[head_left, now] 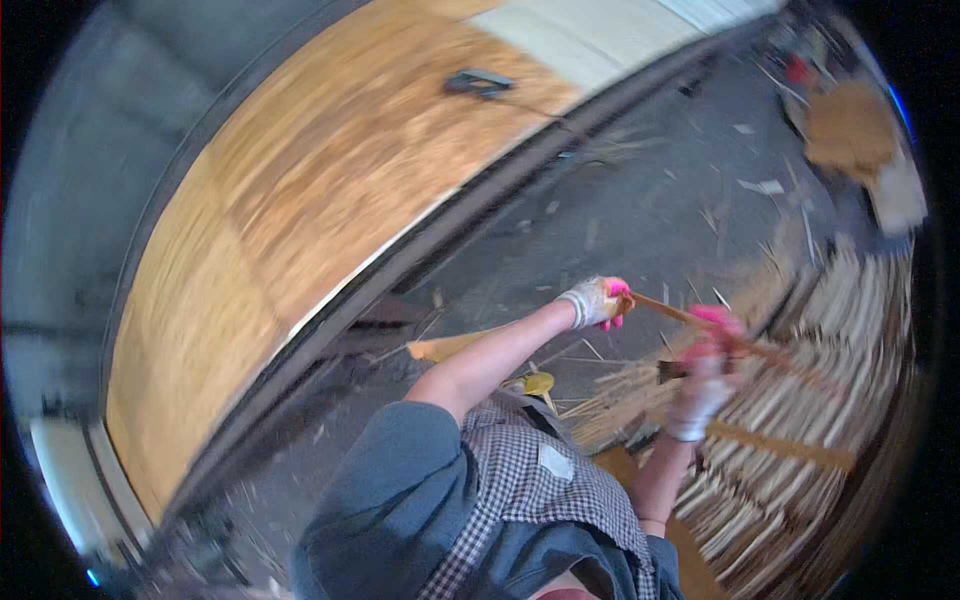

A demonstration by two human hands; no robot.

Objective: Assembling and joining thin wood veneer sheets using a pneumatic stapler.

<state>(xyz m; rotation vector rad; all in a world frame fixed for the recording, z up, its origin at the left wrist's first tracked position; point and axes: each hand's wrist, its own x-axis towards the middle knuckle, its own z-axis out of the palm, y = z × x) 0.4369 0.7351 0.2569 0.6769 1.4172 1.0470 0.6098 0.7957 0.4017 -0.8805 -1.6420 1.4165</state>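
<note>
My left hand [602,303], in a white glove with pink fingers, is closed around the near end of a long, thin wooden strip [662,309]. The strip slants off to the right, past my right hand [708,370], which wears a matching glove and is blurred by motion. Its fingers look curled, and a short dark piece [669,372] juts from the left side of the fist; what it belongs to is hidden. Whether the right hand also touches the strip cannot be told. Beneath it lies a large stack of thin wood sheets [840,350] with uneven edges.
On the left stands a long table with a plywood panel [330,180] and a dark tool [480,83] on it. Wood scraps litter the grey floor [640,200]. Brown board [850,130] lies at the far right. Close to my body are a yellow round object [539,384] and a loose wood piece [450,346].
</note>
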